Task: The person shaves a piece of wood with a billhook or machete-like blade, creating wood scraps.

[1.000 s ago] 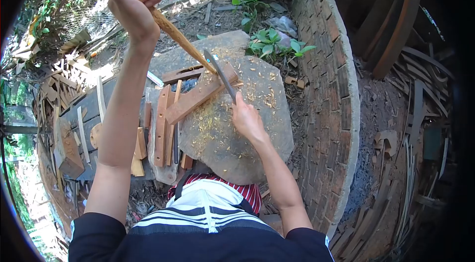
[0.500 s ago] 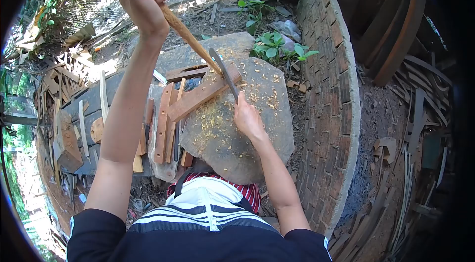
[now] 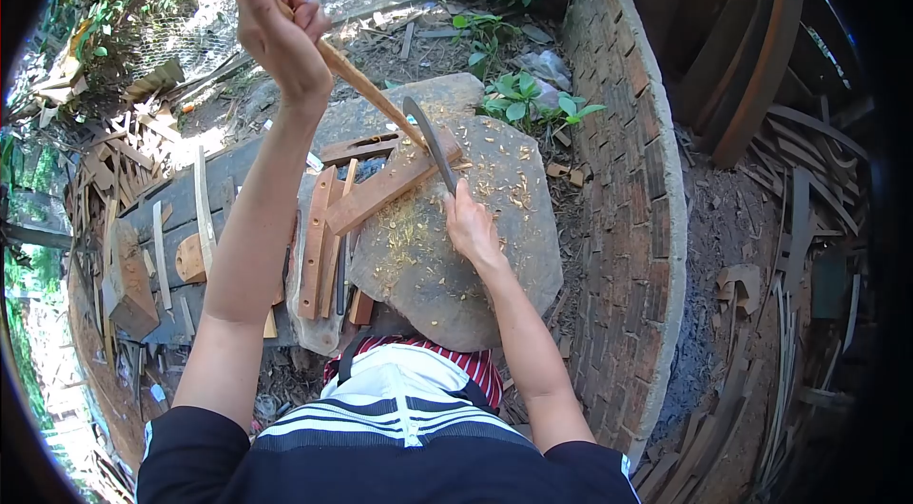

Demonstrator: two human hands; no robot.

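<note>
The fingers of the left hand (image 3: 285, 33) are wrapped around the upper part of the stick (image 3: 366, 90), raised high above the slab. The fingers of the right hand (image 3: 473, 222) are closed around the handle of the knife (image 3: 433, 143). The stick slants down to the wooden block (image 3: 380, 195), its lower end at the block's upper part; the dark, curved blade crosses the block just beside that end. From where I stand, I cannot tell whether the edge touches the stick.

Hazard 1: slipping stick. The left hand grips only the upper part, and no clamp is visible at the lower end. If the tip skids on the block, the blade could bite too deep or glance off.

Hazard 2: moving block. It lies aslant on the slab (image 3: 428, 285), with its lower left end at the wooden strips beside the slab. Nothing visible fastens it; a hard stroke could turn or slide it.

Hazard 3: poor footing for the block. Loose shavings (image 3: 409, 242) litter the slab; any trapped beneath the block could reduce its hold.

Hazard 4: a stray stroke. The blade could strike the block and dull, or, if drawn toward the body, pass the block and reach the lap. The drilled bar (image 3: 314, 242) lies left of the slab, apart from the blade; the brick wall (image 3: 628, 171) stands to its right.
</note>
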